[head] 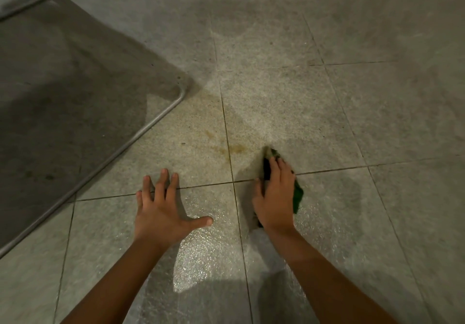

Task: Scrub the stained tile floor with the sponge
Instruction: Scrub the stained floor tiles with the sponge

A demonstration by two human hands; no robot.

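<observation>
A green sponge [298,194] with a pale tip lies flat on the grey tile floor [276,97], pressed down under my right hand [275,193], which covers most of it. A brownish-yellow stain [227,148] spreads across a grout line just up and left of the sponge, with fainter streaks further left. My left hand [164,209] rests flat on the tiles to the left, fingers spread, holding nothing. The tiles near my arms look wet and shiny.
A grey mat or low platform [63,92] with a rounded metal edge [141,132] fills the left side, its corner close to the stain. Tile floor stretches away ahead and to the right.
</observation>
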